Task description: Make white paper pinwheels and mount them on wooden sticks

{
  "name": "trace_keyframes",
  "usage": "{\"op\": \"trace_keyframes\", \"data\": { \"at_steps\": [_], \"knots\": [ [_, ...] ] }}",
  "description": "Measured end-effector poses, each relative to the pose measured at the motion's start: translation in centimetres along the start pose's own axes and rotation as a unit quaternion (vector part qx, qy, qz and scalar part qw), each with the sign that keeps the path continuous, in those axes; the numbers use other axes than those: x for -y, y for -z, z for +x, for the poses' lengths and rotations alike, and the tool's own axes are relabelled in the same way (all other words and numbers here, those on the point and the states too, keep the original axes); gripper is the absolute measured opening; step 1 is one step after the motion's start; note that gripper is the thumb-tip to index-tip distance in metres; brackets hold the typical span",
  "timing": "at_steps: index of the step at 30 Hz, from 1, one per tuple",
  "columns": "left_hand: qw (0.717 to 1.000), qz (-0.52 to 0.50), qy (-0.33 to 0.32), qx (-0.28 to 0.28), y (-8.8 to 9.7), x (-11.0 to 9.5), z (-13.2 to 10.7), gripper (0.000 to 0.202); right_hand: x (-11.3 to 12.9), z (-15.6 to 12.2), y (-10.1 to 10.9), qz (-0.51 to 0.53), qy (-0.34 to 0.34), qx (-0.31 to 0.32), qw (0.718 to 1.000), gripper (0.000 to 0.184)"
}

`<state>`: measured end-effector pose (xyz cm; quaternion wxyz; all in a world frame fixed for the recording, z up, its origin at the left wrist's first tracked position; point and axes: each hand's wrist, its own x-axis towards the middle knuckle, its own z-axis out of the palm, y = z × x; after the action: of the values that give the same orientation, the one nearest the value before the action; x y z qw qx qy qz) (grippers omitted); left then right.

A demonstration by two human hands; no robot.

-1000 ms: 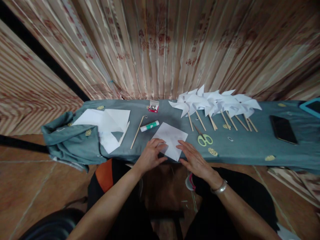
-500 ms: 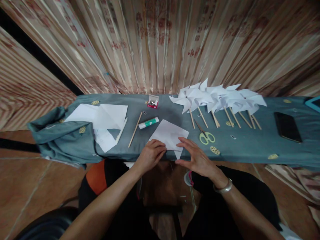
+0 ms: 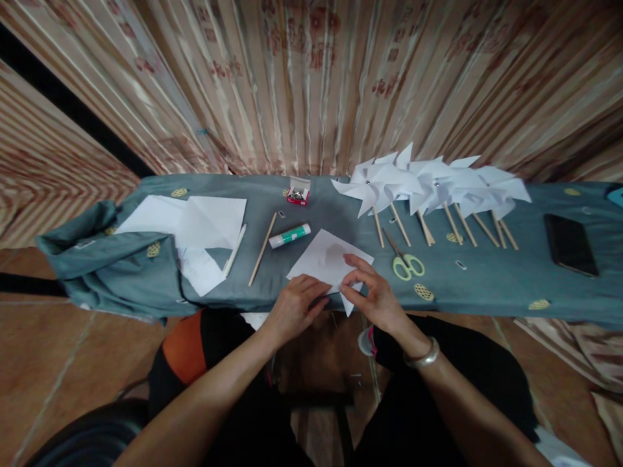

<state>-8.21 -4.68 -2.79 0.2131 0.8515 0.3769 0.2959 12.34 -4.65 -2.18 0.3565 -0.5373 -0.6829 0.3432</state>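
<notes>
Head view: white paper on the worktop, one o'clock from our left hand, ten from our right hand, both touching. Right pinches near edge; left's grip we cannot tell.

White paper, lime scissor handles, yellow-patterned teal cloth
</notes>
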Motion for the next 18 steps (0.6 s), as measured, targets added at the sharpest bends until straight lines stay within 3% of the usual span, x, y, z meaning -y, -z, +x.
{"op": "trace_keyframes", "data": {
  "at_steps": [5,10,18],
  "knots": [
    [1.0,-0.006,-0.002,-0.016,-0.1,0.0,0.2,0.025,-0.4,0.8,-0.8,-0.036,0.006,-0.049,0.998,0.01],
    [0.999,-0.008,-0.026,-0.031,-0.1,0.3,0.4,0.021,-0.7,1.3,-1.2,-0.08,0.031,-0.061,0.994,0.011],
    [0.999,-0.019,-0.003,-0.03,-0.4,0.5,0.3,0.023,-0.8,0.9,-1.4,-0.124,0.057,-0.072,0.988,0.009]
  ]
}}
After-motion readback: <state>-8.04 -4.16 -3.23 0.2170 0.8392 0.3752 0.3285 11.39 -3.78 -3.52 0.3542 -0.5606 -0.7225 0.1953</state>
